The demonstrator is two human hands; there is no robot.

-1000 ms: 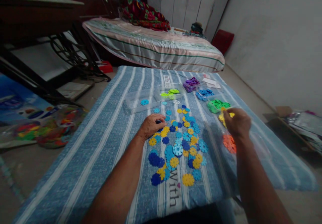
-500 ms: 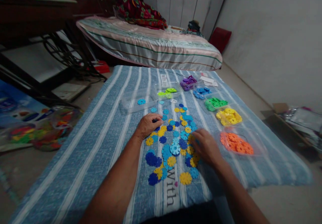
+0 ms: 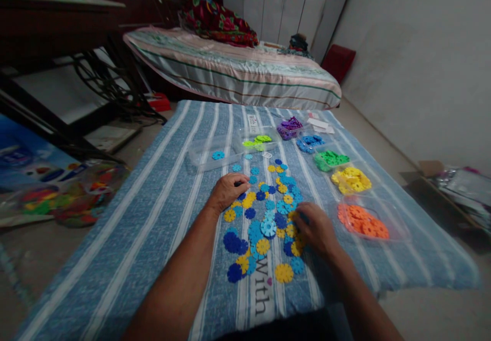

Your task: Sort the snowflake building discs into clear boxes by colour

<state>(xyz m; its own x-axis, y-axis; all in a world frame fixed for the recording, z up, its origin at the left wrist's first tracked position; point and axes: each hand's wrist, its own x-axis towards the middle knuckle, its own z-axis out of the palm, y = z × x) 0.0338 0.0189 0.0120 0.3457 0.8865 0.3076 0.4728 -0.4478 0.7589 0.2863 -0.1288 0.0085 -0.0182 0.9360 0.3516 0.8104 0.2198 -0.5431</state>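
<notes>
**Both hands down on the loose discs**

Head view: a scatter of flat, flower-shaped discs – light blue, dark blue and yellow – lies on a blue striped cloth, right in front of the person. The scatter runs away from the body in a long patch, and the two hands sit on its opposite edges.

The left hand rests at the far left edge, palm down and fingers curled. Its fingertips press on a small dark piece; whether they pinch it or only touch it cannot be told.

The right hand lies palm down on the right edge, fingers bent over a few yellow discs. The grip is hidden under the hand, so it is unclear if it holds one.

To the right of this hand, just beside it, sits a clear tray of orange discs – the nearest in a row that runs away and leftward: yellow, green, blue, purple. The right hand is the nearer one to all of them. Beyond the left hand stands a clear tray with a single blue disc.
</notes>
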